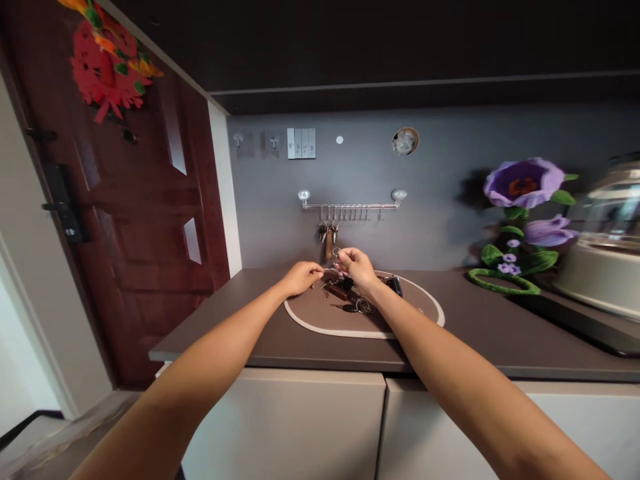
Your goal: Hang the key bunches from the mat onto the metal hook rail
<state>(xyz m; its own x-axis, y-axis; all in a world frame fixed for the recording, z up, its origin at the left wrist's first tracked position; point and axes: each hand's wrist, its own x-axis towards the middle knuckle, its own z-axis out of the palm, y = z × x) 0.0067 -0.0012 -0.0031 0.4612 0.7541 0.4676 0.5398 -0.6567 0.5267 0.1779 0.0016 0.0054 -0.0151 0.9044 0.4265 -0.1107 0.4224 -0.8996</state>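
My right hand (357, 268) pinches a metal key ring (337, 253) held above an oval brown mat (320, 320) with a pale rim. Close to its left, my left hand (301, 277) has thumb and finger pressed together at a thin strand or part near the ring; what it grips is too small to name. Beneath the hands lie several keys and a brown fob (341, 291), partly hidden by the right hand. A ring with a dark tag (364, 307) lies nearer me, and a black car key (395, 286) rests to the right.
On the back wall a rail with hooks (350, 207) carries several hanging keys (329, 233). Purple felt flowers (524, 183) and a glass-topped appliance (600, 267) stand on the right. A dark shelf (400, 47) overhangs the counter (465, 340). At left is a red-brown door (150, 233).
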